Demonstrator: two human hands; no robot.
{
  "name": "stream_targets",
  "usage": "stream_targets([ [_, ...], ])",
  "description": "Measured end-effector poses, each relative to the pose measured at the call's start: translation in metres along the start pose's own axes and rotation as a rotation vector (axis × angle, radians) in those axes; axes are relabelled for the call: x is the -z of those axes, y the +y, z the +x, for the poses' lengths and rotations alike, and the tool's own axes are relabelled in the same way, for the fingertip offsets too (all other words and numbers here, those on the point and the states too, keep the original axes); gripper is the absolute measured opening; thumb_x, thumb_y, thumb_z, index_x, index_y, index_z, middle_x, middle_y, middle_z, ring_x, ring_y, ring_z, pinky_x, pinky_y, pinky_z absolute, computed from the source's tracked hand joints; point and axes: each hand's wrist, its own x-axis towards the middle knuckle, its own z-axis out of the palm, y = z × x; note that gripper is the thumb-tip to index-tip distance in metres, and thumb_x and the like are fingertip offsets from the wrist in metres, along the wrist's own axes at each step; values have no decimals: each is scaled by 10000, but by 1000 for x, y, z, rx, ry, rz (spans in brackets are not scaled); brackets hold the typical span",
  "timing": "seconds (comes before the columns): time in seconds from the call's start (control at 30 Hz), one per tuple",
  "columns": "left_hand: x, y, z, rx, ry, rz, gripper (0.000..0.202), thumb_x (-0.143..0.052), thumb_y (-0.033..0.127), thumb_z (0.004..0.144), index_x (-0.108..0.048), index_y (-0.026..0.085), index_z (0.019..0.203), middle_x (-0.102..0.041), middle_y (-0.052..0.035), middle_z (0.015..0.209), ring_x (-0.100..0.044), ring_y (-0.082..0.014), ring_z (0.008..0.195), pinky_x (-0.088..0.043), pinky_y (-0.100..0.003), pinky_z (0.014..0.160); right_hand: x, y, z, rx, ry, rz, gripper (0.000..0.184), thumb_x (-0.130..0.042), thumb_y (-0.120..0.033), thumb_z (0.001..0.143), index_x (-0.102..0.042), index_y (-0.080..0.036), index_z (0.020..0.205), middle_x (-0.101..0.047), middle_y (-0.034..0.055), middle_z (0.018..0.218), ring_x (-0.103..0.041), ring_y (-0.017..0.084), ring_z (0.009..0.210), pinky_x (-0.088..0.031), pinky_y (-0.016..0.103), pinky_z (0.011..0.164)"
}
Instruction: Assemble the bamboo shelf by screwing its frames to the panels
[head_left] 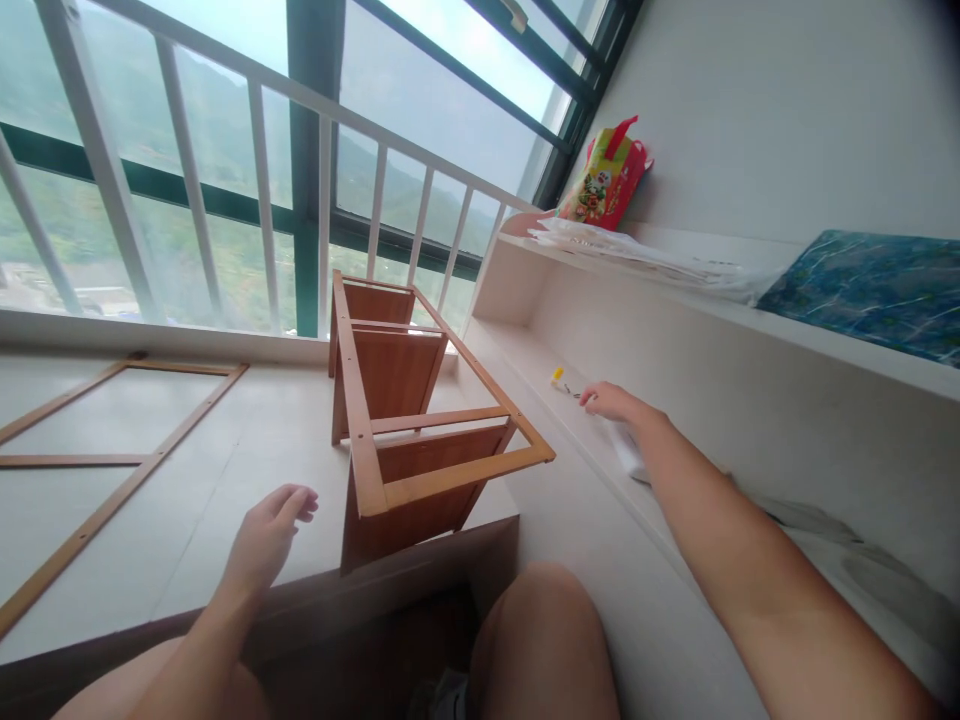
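My right hand [611, 401] reaches over the lower white shelf [517, 355], fingers bent together at the tips. Whatever is between those fingertips is too small to make out. Just beyond them lie small dark metal pieces [568, 391] and a small yellow object [557, 376]. My left hand [268, 530] hovers over the pale floor, fingers curled in and nothing visible in them. To its right stands a brown wooden frame with panels [442, 480], apart from both hands. Another wooden frame [161, 455] lies flat at the left.
A white railing [326, 220] runs before the windows. On the upper shelf [847, 340] are a red and green bag [611, 180], white plastic sheets [637, 250] and a blue patterned item [870, 290]. A white object [628, 455] lies under my right forearm. My knee [547, 630] is close by.
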Motion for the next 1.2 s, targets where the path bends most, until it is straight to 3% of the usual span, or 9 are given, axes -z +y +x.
stream_targets([
  [0.17,-5,3,5,24,7,-88,325,-527,502,792,-629,193,781,-687,-61,780,-642,-242,768,-471,-324,653,-15,21,-2,-72,-16,-123,259,-700,-92,650,-781,-169,884,-704,63,872,-618,167,766,-440,240,703],
  [0.37,-9,8,5,38,18,-151,318,-538,490,778,-631,185,765,-687,-58,752,-638,-227,721,-456,-311,623,-14,26,4,-114,50,-201,345,-698,-139,716,-772,-211,1045,-719,89,1039,-644,185,854,-454,252,726],
  [0.57,-6,10,0,43,29,-152,311,-544,482,777,-632,184,754,-683,-65,751,-629,-230,718,-452,-312,620,-18,27,5,-128,23,-233,165,-713,-200,726,-796,-202,868,-746,89,924,-659,201,826,-449,267,690],
  [0.83,-2,5,-1,59,16,-151,289,-541,459,781,-626,187,736,-670,-60,736,-613,-225,701,-422,-307,620,-20,18,-6,-86,84,-201,123,-620,-181,782,-738,-156,806,-739,144,900,-655,239,800,-429,311,655],
  [1.0,-7,18,-11,-56,-35,-215,347,-543,525,824,-654,197,818,-695,-79,880,-607,-239,822,-431,-316,676,1,-27,-11,60,150,-77,223,-518,-203,875,-707,-157,985,-755,111,871,-660,198,762,-451,284,676],
  [1.13,-18,32,-24,-240,-116,-302,409,-490,535,899,-679,211,1065,-686,-91,1132,-596,-260,1039,-450,-331,794,21,-98,-34,298,135,40,206,-604,-325,860,-733,-189,944,-764,51,890,-671,173,779,-473,260,737],
  [1.2,-23,35,-28,-344,-130,-306,410,-474,512,932,-663,206,1128,-667,-93,1180,-583,-258,1090,-451,-344,863,28,-139,-60,535,138,187,264,-649,-402,837,-759,-180,926,-756,48,825,-667,190,746,-479,290,723],
])
